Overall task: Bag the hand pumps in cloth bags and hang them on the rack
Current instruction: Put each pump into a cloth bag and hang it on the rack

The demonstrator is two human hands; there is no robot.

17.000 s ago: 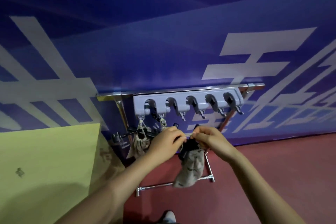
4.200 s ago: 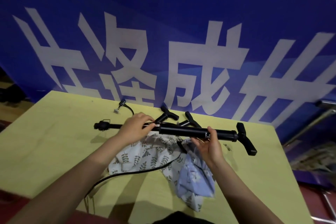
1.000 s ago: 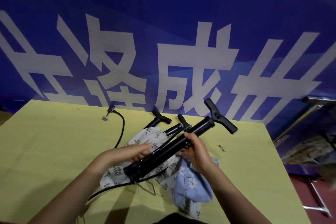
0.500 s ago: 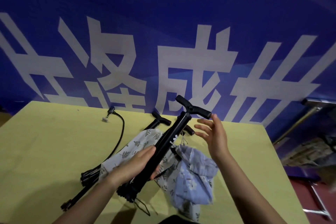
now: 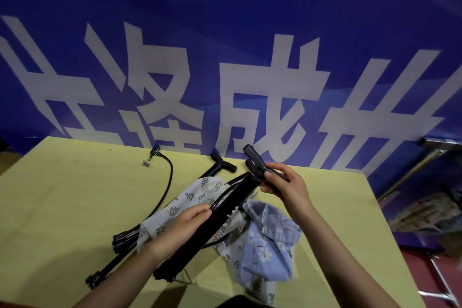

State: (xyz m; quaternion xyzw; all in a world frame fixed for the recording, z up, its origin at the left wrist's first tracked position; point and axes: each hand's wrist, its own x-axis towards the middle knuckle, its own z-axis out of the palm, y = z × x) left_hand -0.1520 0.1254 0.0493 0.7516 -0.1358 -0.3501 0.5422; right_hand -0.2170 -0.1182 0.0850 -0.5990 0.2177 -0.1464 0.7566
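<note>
My left hand (image 5: 181,229) grips the barrel of a black hand pump (image 5: 220,215), held at a slant over the yellow table (image 5: 62,207). My right hand (image 5: 283,186) grips the pump's T-handle (image 5: 253,160) at its upper end. Under the pump lie a white leaf-print cloth bag (image 5: 190,197) and a light blue floral cloth bag (image 5: 267,247). A second black pump (image 5: 217,169) lies on the table behind, partly covered by the white bag.
A black hose (image 5: 167,182) with a white connector curves across the table to a dark fitting at the lower left. A blue wall with large white characters (image 5: 250,97) stands behind the table. A metal rack frame (image 5: 422,157) shows at the right edge.
My right hand, open beside the T-handle half a second ago, has closed on it. The pump has tilted lower and its handle sits further right.
</note>
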